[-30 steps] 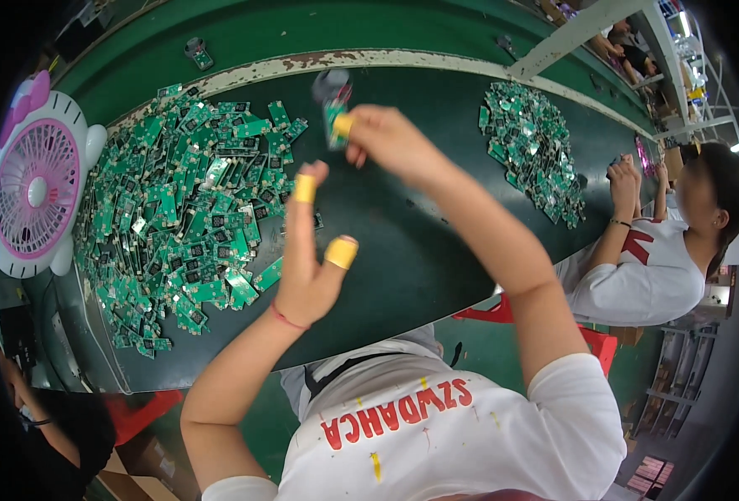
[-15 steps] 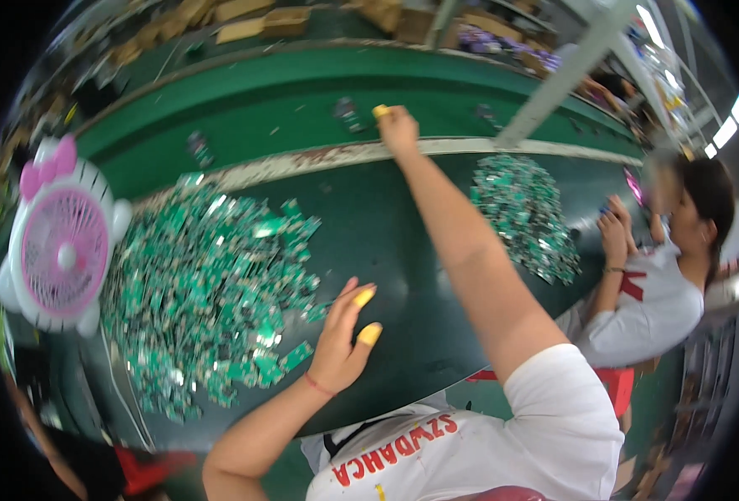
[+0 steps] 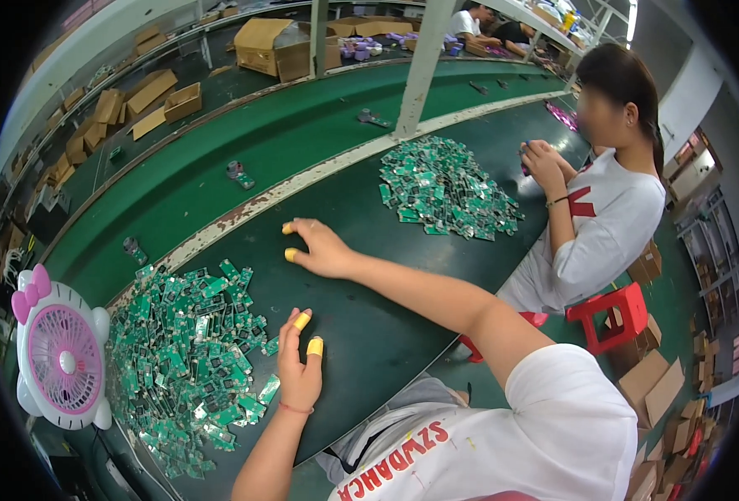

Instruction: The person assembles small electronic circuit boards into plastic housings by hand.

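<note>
Circuit boards (image 3: 187,355) lie heaped beside the loosely spread left hand (image 3: 298,373), the right hand (image 3: 326,253) spread too.

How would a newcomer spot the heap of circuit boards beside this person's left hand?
Find the dark green table, then the pink-and-white fan at its left. The heap of circuit boards lies just right of that fan, left of the person's left hand. It is the bigger heap; the smaller heap lies nearer the co-worker.
</note>
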A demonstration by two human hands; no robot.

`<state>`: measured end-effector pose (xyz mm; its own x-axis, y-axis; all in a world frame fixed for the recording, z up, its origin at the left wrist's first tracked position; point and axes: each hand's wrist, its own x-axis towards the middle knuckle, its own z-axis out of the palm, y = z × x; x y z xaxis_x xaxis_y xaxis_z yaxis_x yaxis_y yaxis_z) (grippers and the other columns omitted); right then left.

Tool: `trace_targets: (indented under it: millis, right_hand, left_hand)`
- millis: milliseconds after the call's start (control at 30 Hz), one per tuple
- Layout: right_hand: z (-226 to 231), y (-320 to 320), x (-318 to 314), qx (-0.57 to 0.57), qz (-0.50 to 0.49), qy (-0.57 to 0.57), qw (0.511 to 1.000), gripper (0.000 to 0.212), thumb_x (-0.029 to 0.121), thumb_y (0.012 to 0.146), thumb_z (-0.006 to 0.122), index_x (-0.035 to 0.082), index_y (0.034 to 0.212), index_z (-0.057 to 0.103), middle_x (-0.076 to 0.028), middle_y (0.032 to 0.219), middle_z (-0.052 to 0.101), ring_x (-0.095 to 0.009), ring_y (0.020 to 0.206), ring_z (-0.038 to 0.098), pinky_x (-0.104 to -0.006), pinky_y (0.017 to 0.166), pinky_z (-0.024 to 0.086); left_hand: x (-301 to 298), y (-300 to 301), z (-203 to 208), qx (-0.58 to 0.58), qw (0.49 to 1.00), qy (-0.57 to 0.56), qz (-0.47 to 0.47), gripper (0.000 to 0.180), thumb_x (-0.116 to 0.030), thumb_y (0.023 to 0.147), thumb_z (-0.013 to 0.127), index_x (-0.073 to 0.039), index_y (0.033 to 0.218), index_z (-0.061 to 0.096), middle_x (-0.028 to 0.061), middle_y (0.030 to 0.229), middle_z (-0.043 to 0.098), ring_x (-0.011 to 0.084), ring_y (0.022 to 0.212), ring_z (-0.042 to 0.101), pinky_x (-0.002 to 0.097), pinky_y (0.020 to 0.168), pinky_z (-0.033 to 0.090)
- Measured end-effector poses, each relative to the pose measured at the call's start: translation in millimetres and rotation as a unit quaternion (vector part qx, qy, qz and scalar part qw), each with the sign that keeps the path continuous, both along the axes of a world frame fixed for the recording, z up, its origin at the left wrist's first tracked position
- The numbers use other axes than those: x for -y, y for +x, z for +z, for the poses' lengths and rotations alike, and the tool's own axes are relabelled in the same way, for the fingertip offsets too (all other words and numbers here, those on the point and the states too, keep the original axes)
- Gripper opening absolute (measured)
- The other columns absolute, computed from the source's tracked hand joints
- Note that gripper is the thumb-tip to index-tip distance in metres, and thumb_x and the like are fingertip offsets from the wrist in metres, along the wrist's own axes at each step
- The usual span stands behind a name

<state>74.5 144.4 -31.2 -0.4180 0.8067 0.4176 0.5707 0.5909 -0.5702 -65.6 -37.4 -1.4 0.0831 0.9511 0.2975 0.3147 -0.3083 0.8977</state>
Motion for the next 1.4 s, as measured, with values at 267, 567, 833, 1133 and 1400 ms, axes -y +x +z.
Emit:
trace_targets:
  millis: [267, 567, 833, 1133, 1400]
  right_hand:
    - [6, 2, 51, 0.004, -0.014, 0.005, 1.0, 0.04, 0.015, 0.076, 0.064, 0.006, 0.111, 0.046, -0.011, 0.121, 0.049, -0.031, 0.12, 0.039, -0.0417, 0.099, 0.031]
    - [5, 2, 50, -0.011, -0.006, -0.014, 1.0, 0.038, 0.016, 0.075, 0.063, 0.007, 0.108, 0.048, -0.01, 0.117, 0.05, -0.03, 0.119, 0.04, -0.0424, 0.097, 0.031]
    - [5, 4, 47, -0.019, -0.004, -0.011, 1.0, 0.033, 0.016, 0.075, 0.063, 0.008, 0.105, 0.051, -0.007, 0.119, 0.049, -0.028, 0.119, 0.039, -0.0415, 0.097, 0.031]
    - [6, 6, 48, -0.014, 0.002, -0.028, 1.0, 0.025, 0.016, 0.076, 0.063, 0.01, 0.099, 0.055, -0.004, 0.119, 0.05, -0.027, 0.12, 0.039, -0.0411, 0.097, 0.03]
    - [7, 3, 48, -0.017, -0.001, -0.035, 0.999, 0.023, 0.017, 0.077, 0.063, 0.01, 0.097, 0.056, -0.003, 0.118, 0.051, -0.026, 0.12, 0.039, -0.0408, 0.097, 0.03]
  left_hand:
    - [-1, -1, -4, -0.002, 1.0, -0.009, -0.003, 0.038, 0.0, 0.078, 0.05, -0.002, 0.116, 0.051, 0.0156, 0.121, 0.048, 0.0292, 0.117, 0.044, 0.034, 0.098, 0.033]
    - [0, -4, -11, 0.07, 0.996, -0.047, -0.015, 0.037, 0.006, 0.076, 0.045, 0.001, 0.111, 0.053, 0.0132, 0.112, 0.053, 0.0247, 0.108, 0.05, 0.0308, 0.095, 0.036]
    - [0, -4, -13, 0.115, 0.991, -0.068, -0.025, 0.031, 0.008, 0.081, 0.042, 0.003, 0.11, 0.053, 0.0121, 0.109, 0.054, 0.0198, 0.099, 0.054, 0.0289, 0.089, 0.041]
    - [4, -4, -10, 0.206, 0.962, -0.172, -0.047, 0.025, -0.001, 0.09, 0.04, 0.002, 0.112, 0.052, 0.0098, 0.094, 0.061, 0.0126, 0.07, 0.06, 0.0222, 0.064, 0.048]
    - [3, -7, -11, 0.188, 0.965, -0.171, -0.061, 0.032, 0.007, 0.083, 0.035, 0.002, 0.109, 0.054, 0.0102, 0.092, 0.061, 0.0107, 0.065, 0.057, 0.0204, 0.061, 0.047]
